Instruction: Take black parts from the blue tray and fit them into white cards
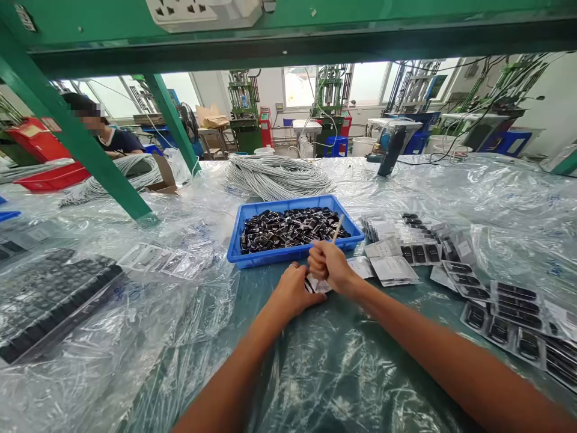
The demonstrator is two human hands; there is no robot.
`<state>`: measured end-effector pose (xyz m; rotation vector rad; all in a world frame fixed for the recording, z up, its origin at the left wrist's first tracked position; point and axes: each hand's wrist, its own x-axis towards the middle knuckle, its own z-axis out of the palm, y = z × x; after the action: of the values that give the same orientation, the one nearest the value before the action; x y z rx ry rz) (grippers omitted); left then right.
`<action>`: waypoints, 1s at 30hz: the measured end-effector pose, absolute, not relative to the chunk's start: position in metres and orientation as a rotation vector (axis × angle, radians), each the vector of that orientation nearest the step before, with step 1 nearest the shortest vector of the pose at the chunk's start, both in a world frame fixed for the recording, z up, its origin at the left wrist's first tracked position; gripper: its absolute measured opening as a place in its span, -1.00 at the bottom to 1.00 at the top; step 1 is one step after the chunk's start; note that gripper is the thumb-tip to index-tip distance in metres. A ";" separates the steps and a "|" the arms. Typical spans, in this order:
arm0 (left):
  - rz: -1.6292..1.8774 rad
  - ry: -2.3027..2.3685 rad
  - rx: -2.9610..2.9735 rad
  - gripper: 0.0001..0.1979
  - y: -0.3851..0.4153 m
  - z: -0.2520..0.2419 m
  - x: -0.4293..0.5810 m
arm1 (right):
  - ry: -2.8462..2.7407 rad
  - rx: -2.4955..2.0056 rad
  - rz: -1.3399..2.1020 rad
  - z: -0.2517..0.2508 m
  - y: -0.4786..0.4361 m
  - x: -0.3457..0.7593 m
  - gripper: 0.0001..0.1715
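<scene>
In front of the blue tray, my right hand (331, 264) is closed in a fist around a thin pale stick (338, 228), which points up and slightly right. My left hand (295, 288) rests just left of it at the table, fingers curled and thumb stretched to the right. Between that thumb and the fingers is a small black piece (309, 285), partly hidden. A whitish, shiny packet (321, 284) shows under the right fist. Right behind both hands stands the blue tray (252, 260), full of small black parts with shiny metal bits (288, 228).
Flat packets (394, 270) and clear packs of black parts (500, 325) lie to the right. Clear bags (166, 258) and a dark packed stack (58, 300) are left. A grey cable coil (279, 174) lies behind the tray. A green post (99, 156) rises left; a co-worker (119, 140) sits beyond.
</scene>
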<state>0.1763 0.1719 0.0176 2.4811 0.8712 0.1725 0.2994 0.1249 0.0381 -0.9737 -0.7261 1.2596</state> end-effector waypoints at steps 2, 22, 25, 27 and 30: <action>0.154 0.906 2.499 -0.49 0.168 0.017 0.176 | -0.679 -0.942 1.108 0.039 0.130 0.306 -0.40; 0.226 0.894 2.495 -0.64 0.160 0.014 0.181 | -0.868 -1.143 1.365 0.035 0.120 0.306 -0.50; 0.189 0.901 2.525 -0.59 0.160 0.014 0.181 | -0.803 -1.112 1.319 0.039 0.121 0.318 -0.48; 0.164 0.916 2.542 -0.56 0.161 0.015 0.181 | -0.740 -1.062 1.136 0.039 0.126 0.325 -0.46; 0.130 0.914 2.541 -0.55 0.160 0.017 0.181 | -0.714 -1.015 0.937 0.034 0.134 0.332 -0.43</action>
<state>0.1812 0.1602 0.0172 2.5409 0.9143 0.1295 0.3324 0.1338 0.0338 -1.0154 -0.7136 0.9370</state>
